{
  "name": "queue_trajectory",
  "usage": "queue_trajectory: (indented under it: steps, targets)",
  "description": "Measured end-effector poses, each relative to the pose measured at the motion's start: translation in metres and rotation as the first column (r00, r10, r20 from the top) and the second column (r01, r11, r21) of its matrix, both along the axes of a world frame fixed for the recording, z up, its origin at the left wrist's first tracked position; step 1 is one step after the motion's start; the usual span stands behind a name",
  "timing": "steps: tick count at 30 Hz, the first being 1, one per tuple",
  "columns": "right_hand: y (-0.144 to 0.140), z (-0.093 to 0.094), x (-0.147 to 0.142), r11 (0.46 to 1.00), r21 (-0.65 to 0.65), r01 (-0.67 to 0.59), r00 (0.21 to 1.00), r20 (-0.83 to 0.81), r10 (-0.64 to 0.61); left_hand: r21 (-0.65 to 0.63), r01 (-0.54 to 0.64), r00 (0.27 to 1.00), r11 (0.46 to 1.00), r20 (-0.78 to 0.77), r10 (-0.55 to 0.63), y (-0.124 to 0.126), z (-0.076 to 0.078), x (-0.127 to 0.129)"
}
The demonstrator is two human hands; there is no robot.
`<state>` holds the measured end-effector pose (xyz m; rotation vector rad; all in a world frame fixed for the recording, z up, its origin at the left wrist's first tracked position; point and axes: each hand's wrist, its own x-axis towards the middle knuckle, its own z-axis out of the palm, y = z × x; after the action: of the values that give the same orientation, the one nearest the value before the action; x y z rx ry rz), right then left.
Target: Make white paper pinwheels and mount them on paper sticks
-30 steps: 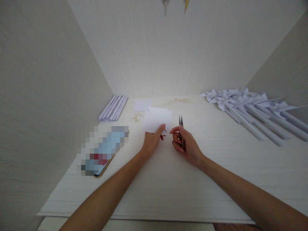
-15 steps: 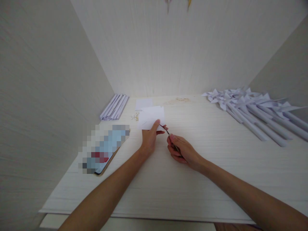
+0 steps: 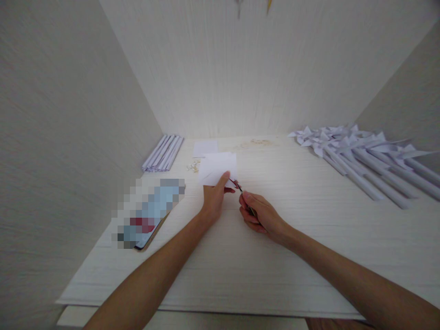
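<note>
My left hand (image 3: 214,198) pinches the near edge of a white paper sheet (image 3: 217,166) and holds it just above the white table (image 3: 240,256). My right hand (image 3: 258,214) grips small metal scissors (image 3: 240,189). Their tips point up-left and touch the paper's lower right corner, beside my left fingertips. Most of the scissors are hidden inside my fist.
A bundle of rolled paper sticks (image 3: 163,152) lies at the back left, with a small white square (image 3: 205,147) and tiny pale bits (image 3: 193,165) near it. A phone (image 3: 148,211) lies at the left. Several paper pinwheels (image 3: 364,158) fill the right side. Walls enclose three sides.
My right hand swung the scissors from pointing away to pointing left at the paper's corner. My left hand lowered the paper slightly and drew it toward the left.
</note>
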<state>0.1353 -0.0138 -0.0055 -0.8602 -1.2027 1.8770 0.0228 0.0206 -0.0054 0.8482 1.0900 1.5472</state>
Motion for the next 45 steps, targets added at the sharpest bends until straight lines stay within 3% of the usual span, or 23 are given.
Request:
queue_trajectory:
  steps: [30, 37, 45]
  targets:
    - [0.000, -0.001, -0.002, 1.000, -0.006, 0.029, 1.000, 0.008, -0.029, 0.006, -0.033, 0.999, 0.999, 0.010, 0.033, -0.001, 0.002, -0.001]
    - [0.000, 0.000, -0.004, 0.961, 0.076, 0.266, 0.964, 0.004, -0.268, -0.009, -0.076, 0.996, 0.997, 0.043, 0.076, -0.002, 0.002, -0.001]
    - [0.006, -0.006, -0.003, 0.911, 0.153, 0.382, 0.921, 0.017, -0.389, -0.005, 0.092, 0.995, 0.996, -0.028, -0.092, -0.010, -0.007, 0.009]
